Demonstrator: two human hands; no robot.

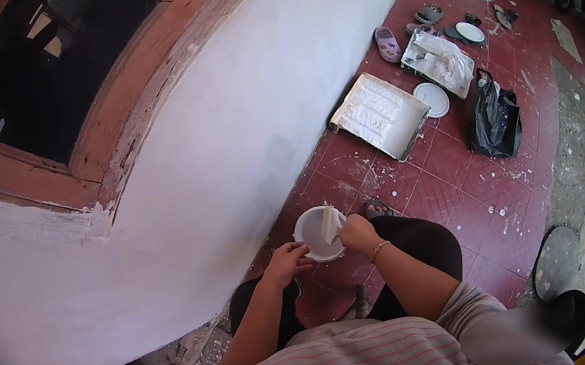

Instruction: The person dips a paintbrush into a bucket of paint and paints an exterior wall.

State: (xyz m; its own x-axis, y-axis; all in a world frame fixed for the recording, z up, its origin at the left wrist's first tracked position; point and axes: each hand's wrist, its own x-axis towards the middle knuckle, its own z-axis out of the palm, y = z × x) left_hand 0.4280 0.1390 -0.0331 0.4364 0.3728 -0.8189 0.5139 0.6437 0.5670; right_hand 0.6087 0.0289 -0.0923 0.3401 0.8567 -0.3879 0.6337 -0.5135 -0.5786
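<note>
A white plastic bucket [312, 231] stands on the red tiled floor between the person's knees. My right hand [359, 235], with a bracelet at the wrist, is closed on the handle of a paintbrush [331, 223] at the bucket's right rim. The brush head, coated in white, lies over the bucket's opening; the handle is mostly hidden in the fist. At the left rim is my left hand [287, 264], fingers partly spread, with the fingertips at the bucket's edge. Whether they touch it cannot be told. White residue coats the bucket's inside.
A white-coated paint tray [380, 115], a second tray with plastic film [440, 62], a round white lid [432, 99] and a black plastic bag [495, 119] lie ahead on the right. A white wall [195, 158] and wooden window frame [101, 116] border the left. Footwear and motorcycles are farther off.
</note>
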